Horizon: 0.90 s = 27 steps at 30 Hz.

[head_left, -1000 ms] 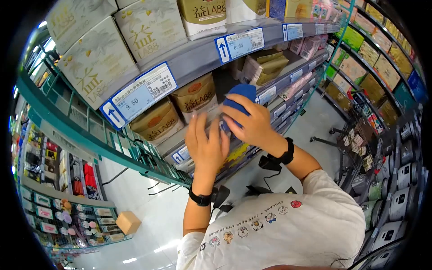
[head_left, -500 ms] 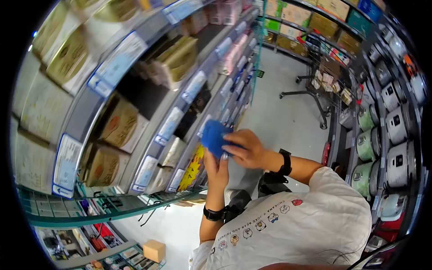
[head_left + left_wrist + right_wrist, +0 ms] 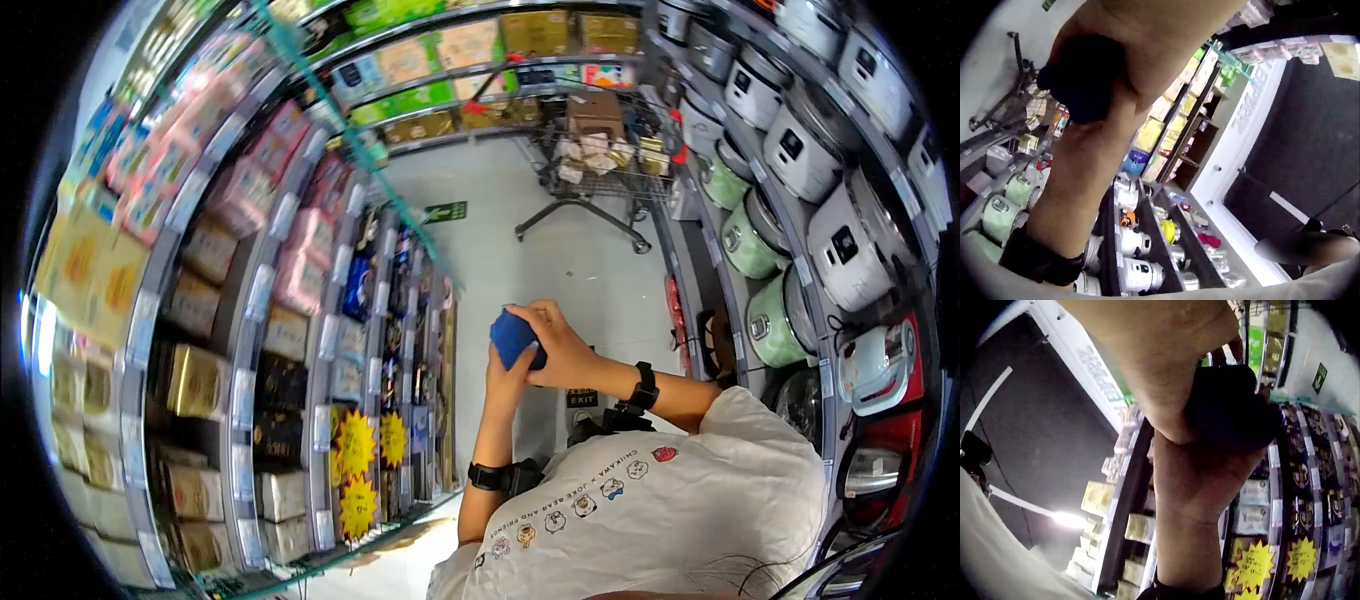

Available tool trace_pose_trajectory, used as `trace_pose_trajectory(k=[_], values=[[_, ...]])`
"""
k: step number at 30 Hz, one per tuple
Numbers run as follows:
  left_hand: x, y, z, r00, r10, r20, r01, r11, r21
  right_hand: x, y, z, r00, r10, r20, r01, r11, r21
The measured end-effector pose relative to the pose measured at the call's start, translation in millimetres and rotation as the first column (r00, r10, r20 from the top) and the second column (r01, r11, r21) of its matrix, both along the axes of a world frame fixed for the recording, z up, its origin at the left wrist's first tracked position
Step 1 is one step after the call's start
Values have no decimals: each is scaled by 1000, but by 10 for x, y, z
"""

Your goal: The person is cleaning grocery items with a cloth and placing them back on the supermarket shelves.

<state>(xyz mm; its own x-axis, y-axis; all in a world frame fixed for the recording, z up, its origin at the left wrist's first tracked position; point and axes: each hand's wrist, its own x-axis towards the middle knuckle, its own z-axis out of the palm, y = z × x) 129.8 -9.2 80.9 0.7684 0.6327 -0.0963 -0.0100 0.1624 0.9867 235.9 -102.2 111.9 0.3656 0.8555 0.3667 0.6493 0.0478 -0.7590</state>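
Observation:
In the head view a blue cloth-like bundle (image 3: 512, 336) is held in front of the chest, over the aisle floor. My left hand (image 3: 506, 376) grips it from below, thumb against its near side and the other fingers hidden behind it. The right hand (image 3: 556, 346) grips its right side, with fingers over the top edge. Both wrist views show the bundle (image 3: 1088, 78) as a dark, bumpy shape between the two hands; there the right forearm (image 3: 1063, 200) crosses the left wrist view and the left forearm (image 3: 1188, 531) the right one.
Shelves of packaged tissues (image 3: 195, 380) line the left side, with yellow starburst signs (image 3: 356, 445). Rice cookers (image 3: 775, 320) fill the right shelves. A shopping cart (image 3: 610, 165) holding a brown box and small packs stands ahead, before shelves of boxes.
My view has turned right, from the tissue shelf to along the aisle. The left hand, blurred beside the blue bundle at first, has come to grip it together with the right.

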Motion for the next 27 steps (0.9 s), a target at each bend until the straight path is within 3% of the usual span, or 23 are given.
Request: trace_pose_trajectory(k=[3, 6, 7, 10, 12, 14, 16, 17, 20, 21, 22, 24, 25, 27], values=[[493, -245, 86, 974, -131, -187, 153, 982, 109, 519, -343, -92, 994, -106, 20, 107, 994, -38], [900, -367, -39, 949, -239, -207, 268, 955, 124, 925, -618, -227, 955, -91, -282, 83, 996, -41], [1038, -387, -143, 940, -276, -199, 310, 937, 163, 1012, -678, -330, 917, -161, -365, 152, 987, -55], [1460, -473, -307, 913, -339, -227, 381, 908, 174, 1239, -876, -448, 848, -466, -252, 462, 883, -78], [1778, -558, -597, 882, -383, -273, 461, 819, 340, 1388, -1011, -475, 768, -628, -123, 617, 778, -118], [2062, -657, -669, 811, -542, -221, 583, 781, 223, 1567, -1150, -395, 686, -727, -44, 706, 678, -202], [2389, -735, -619, 673, -740, -9, 728, 664, -168, 1759, -1170, -415, 652, -757, -40, 749, 651, -123], [2565, -690, -469, 559, -819, -128, 793, 573, -206, 1842, -1125, -449, 643, -765, -49, 756, 643, -123], [3113, -611, -547, 686, -722, -89, 608, 637, -473, 2205, -875, -475, 662, -738, -130, 712, 674, -199], [3283, -528, -624, 728, -682, -77, 557, 653, -514, 2368, -767, -531, 667, -740, -87, 728, 672, -135], [3425, -419, -611, 729, -684, -34, 567, 631, -529, 2508, -639, -514, 672, -739, -47, 736, 674, -71], [3765, -178, -548, 746, -663, 65, 580, 598, -554, 2814, -469, -395, 689, -683, -243, 668, 728, -155], [3883, -46, -369, 757, -653, 10, 527, 601, -601, 2979, -386, -318, 688, -644, -334, 619, 761, -194], [4183, 184, -357, 783, -612, 111, 553, 603, -576, 3332, -193, -243, 708, -604, -366, 570, 795, -210]])
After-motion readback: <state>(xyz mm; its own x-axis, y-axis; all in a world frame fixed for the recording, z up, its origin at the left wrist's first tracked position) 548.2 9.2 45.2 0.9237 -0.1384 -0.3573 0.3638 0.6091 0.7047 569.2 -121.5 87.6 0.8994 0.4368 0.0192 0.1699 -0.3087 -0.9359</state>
